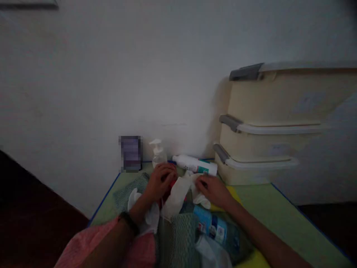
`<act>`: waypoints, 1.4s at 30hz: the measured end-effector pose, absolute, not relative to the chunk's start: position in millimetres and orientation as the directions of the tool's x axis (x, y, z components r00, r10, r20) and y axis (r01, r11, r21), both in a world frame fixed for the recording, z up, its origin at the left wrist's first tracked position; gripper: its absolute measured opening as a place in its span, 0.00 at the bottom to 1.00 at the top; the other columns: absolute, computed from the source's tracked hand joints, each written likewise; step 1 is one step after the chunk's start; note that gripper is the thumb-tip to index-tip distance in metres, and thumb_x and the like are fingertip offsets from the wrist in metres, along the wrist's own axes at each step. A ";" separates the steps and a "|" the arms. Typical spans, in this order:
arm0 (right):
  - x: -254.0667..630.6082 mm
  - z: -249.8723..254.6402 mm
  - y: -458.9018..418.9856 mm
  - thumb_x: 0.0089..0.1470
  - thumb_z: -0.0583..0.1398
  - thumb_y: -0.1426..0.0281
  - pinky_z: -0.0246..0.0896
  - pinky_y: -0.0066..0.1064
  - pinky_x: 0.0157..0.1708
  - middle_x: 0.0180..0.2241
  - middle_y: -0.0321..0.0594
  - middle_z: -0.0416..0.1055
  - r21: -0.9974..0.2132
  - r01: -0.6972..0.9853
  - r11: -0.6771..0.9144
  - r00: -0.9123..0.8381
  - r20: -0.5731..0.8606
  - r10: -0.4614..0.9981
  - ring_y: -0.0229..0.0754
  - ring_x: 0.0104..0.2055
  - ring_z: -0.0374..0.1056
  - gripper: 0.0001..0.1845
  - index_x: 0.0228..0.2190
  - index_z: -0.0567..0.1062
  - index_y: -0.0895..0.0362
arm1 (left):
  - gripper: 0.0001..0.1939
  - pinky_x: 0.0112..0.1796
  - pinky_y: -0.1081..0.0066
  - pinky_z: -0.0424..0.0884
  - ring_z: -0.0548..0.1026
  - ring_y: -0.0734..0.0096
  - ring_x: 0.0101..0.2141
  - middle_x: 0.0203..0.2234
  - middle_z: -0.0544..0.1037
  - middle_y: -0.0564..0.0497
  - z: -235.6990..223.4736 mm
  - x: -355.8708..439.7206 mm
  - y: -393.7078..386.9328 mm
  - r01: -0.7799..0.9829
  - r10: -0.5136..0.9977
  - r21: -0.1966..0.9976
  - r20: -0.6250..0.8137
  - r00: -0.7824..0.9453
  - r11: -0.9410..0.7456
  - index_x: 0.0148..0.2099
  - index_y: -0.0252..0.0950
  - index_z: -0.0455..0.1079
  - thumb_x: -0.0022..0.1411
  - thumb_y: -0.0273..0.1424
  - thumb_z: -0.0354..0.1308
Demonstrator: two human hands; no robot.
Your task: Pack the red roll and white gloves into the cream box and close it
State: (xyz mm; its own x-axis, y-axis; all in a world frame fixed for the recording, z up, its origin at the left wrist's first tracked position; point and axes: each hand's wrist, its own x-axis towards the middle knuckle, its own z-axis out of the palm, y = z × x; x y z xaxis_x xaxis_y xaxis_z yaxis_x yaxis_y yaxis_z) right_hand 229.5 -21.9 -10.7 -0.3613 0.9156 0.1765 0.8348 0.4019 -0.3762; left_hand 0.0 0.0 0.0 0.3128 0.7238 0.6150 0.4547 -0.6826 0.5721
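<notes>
Right hand [212, 188]: fingers curled nearly closed, pinching the edge of the white cloth, on the wearer's side of the white bottle.
Left hand [160, 181]: fingers bent inward, over the red item; whether it grips anything, I cannot tell.
White cloth [177, 194]: crumpled between the hands, just on the near side of the white bottle.
Red item [173, 170]: partly hidden under the left hand, just left of the white bottle's cap end.
White bottle [192, 165]: lying on its side near the wall, green band toward its right end.
Pump bottle [159, 154]: clear, white-topped, upright, left of the white bottle.
Blue-labelled bottle [211, 224]: lying tilted, nearer the wearer than the white bottle.
Green mesh [184, 238]: nearer the wearer than the white bottle.
Pink cloth [92, 238]: near left of the white bottle, well apart, partly beneath the left forearm.
Dark upright panel [131, 153]: pixelated, beyond the pump bottle, left of the white bottle.
Cream boxes [267, 141]: stacked, grey-latched, right of the white bottle.
Green tabletop [287, 219]: blue-edged, under the white bottle.
</notes>
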 end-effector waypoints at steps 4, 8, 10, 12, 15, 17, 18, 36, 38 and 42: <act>229.8 -11.8 -22.7 0.61 0.48 0.66 0.53 0.31 0.33 0.29 0.41 0.74 -0.384 0.833 0.399 -0.358 0.176 0.917 0.42 0.32 0.67 0.17 0.29 0.73 0.57 | 0.12 0.49 0.58 0.63 0.74 0.62 0.42 0.35 0.80 0.46 -2.4 1.7 1.0 0.463 0.733 0.578 0.609 0.303 -0.672 0.30 0.37 0.75 0.62 0.30 0.51; 229.8 -11.5 -23.3 0.61 0.48 0.66 0.54 0.30 0.33 0.28 0.41 0.74 -0.382 0.833 0.399 -0.362 0.169 0.917 0.41 0.32 0.68 0.17 0.27 0.73 0.57 | 0.12 0.49 0.59 0.64 0.74 0.63 0.41 0.34 0.80 0.47 -2.7 2.1 0.0 0.459 0.729 0.578 0.616 0.298 -0.675 0.31 0.37 0.75 0.62 0.29 0.51; 229.6 -10.5 -23.6 0.61 0.48 0.66 0.54 0.30 0.33 0.28 0.41 0.74 -0.378 0.834 0.403 -0.364 0.173 0.915 0.41 0.32 0.68 0.18 0.27 0.72 0.57 | 0.12 0.49 0.59 0.64 0.74 0.63 0.41 0.34 0.80 0.48 -2.6 1.9 -0.6 0.458 0.728 0.578 0.619 0.293 -0.675 0.31 0.37 0.75 0.62 0.28 0.51; 229.4 -9.4 -23.7 0.61 0.48 0.66 0.54 0.30 0.33 0.27 0.41 0.74 -0.375 0.834 0.404 -0.364 0.177 0.915 0.41 0.31 0.68 0.18 0.27 0.72 0.57 | 0.11 0.49 0.58 0.64 0.74 0.63 0.41 0.35 0.80 0.48 -3.0 1.5 -0.9 0.459 0.730 0.580 0.622 0.283 -0.673 0.32 0.37 0.75 0.62 0.28 0.51; 229.4 -9.1 -23.4 0.61 0.48 0.65 0.54 0.30 0.33 0.27 0.42 0.74 -0.378 0.834 0.402 -0.362 0.176 0.915 0.42 0.31 0.68 0.18 0.27 0.72 0.57 | 0.12 0.49 0.58 0.63 0.74 0.63 0.41 0.34 0.80 0.47 -4.4 0.9 -0.6 0.459 0.733 0.584 0.621 0.278 -0.669 0.31 0.37 0.75 0.62 0.28 0.51; 229.6 -10.1 -22.7 0.61 0.48 0.65 0.54 0.30 0.33 0.28 0.42 0.74 -0.385 0.831 0.402 -0.363 0.171 0.916 0.41 0.31 0.68 0.18 0.27 0.73 0.57 | 0.11 0.50 0.58 0.63 0.74 0.63 0.41 0.35 0.80 0.47 -5.7 0.4 -0.3 0.457 0.737 0.590 0.615 0.281 -0.666 0.31 0.37 0.75 0.62 0.28 0.51; 229.8 -10.8 -22.3 0.61 0.48 0.65 0.54 0.30 0.33 0.28 0.41 0.74 -0.388 0.830 0.401 -0.364 0.170 0.916 0.41 0.31 0.68 0.18 0.27 0.73 0.57 | 0.11 0.50 0.58 0.63 0.74 0.63 0.41 0.35 0.80 0.48 -6.4 0.2 -0.2 0.456 0.740 0.593 0.610 0.283 -0.663 0.31 0.37 0.74 0.62 0.28 0.52; 230.6 -11.6 -22.0 0.60 0.48 0.65 0.54 0.30 0.32 0.28 0.41 0.74 -0.385 0.831 0.402 -0.368 0.162 0.916 0.41 0.31 0.68 0.18 0.27 0.72 0.57 | 0.09 0.46 0.61 0.65 0.72 0.63 0.41 0.34 0.78 0.47 -6.0 0.6 -1.6 0.457 0.789 0.652 0.570 0.232 -0.605 0.34 0.37 0.70 0.61 0.26 0.49; 230.4 -11.5 -22.0 0.60 0.48 0.65 0.54 0.30 0.32 0.28 0.41 0.74 -0.384 0.832 0.400 -0.367 0.159 0.916 0.41 0.31 0.69 0.18 0.27 0.72 0.57 | 0.09 0.47 0.61 0.65 0.72 0.63 0.41 0.34 0.78 0.48 -5.3 0.9 -1.8 0.455 0.787 0.651 0.571 0.234 -0.607 0.34 0.37 0.70 0.61 0.25 0.49; 230.1 -12.0 -22.0 0.61 0.48 0.65 0.54 0.30 0.33 0.29 0.42 0.75 -0.379 0.833 0.402 -0.373 0.152 0.915 0.42 0.32 0.69 0.17 0.28 0.73 0.57 | 0.09 0.46 0.61 0.65 0.72 0.62 0.41 0.34 0.78 0.47 -5.2 0.9 -1.7 0.458 0.787 0.649 0.573 0.230 -0.607 0.34 0.37 0.70 0.61 0.26 0.49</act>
